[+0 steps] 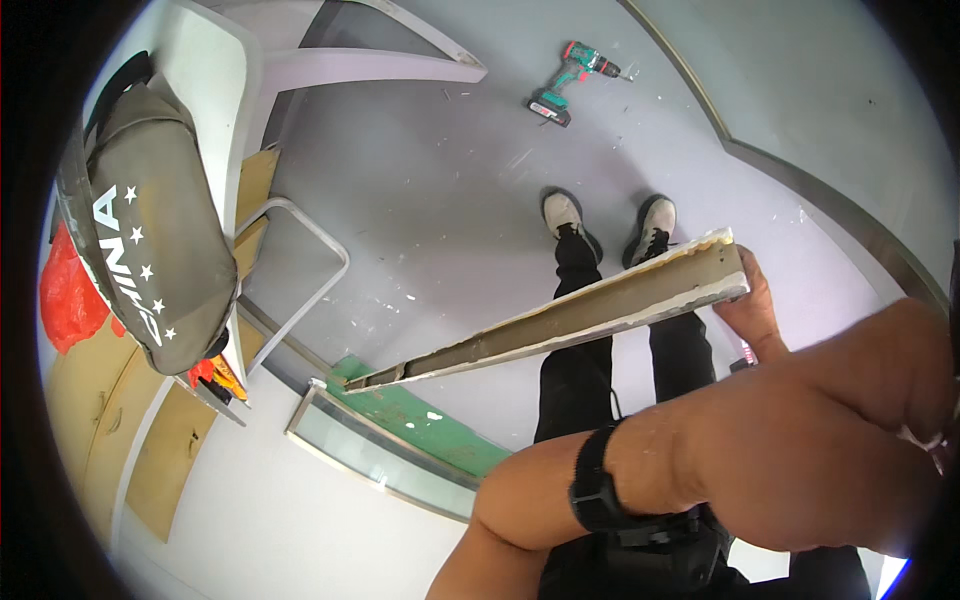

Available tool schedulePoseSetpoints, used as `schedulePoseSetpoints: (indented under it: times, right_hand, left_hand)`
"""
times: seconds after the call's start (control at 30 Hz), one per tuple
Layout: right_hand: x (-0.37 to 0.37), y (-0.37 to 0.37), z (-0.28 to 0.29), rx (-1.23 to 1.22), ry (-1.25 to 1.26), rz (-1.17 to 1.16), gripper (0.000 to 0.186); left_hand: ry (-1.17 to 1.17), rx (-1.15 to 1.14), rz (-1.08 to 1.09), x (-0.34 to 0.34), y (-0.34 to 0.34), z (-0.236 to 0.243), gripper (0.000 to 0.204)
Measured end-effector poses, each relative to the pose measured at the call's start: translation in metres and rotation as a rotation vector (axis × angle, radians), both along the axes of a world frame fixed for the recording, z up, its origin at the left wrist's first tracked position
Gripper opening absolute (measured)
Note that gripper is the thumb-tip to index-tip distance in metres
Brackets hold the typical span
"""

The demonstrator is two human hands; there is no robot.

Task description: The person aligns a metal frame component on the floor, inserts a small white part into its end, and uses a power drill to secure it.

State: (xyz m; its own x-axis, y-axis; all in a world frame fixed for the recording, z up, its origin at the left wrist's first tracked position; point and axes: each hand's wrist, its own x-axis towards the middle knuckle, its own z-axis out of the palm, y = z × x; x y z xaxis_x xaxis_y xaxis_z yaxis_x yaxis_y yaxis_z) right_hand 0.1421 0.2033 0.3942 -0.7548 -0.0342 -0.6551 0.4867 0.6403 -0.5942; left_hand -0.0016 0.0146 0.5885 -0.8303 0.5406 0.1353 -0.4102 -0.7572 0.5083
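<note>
Touching the fingers (752, 272) at one end, the long channel (560, 325) slants leftward.

The grey floor (450, 205) bears 1 green-and-black cordless drill (577, 66).

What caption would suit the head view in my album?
Right hand holding one end of a long, narrow channel, a cordless drill lying on the floor beyond the shoes.

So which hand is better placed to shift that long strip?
Probably the right hand: it grips the strip by its near end. The left hand is close to the camera, seemingly off the strip, its fingers unclear.
</note>
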Motion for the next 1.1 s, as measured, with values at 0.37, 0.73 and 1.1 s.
schedulePoseSetpoints:
  times: [0.37, 0.73, 1.1]
  right_hand:
    - [-0.004, -0.013, -0.009, -0.085, 0.150, -0.028, 0.063]
    - [-0.022, -0.026, 0.013, -0.056, 0.046, -0.043, 0.074]
    - [-0.013, -0.020, -0.002, -0.022, 0.082, -0.021, 0.071]
  left_hand:
    - [-0.179, 0.096, -0.029, 0.007, 0.026, 0.025, 0.027]
    - [-0.438, 0.098, 0.410, 0.006, 0.004, 0.070, 0.027]
    - [-0.211, -0.273, 0.646, 0.027, 0.038, 0.047, 0.021]
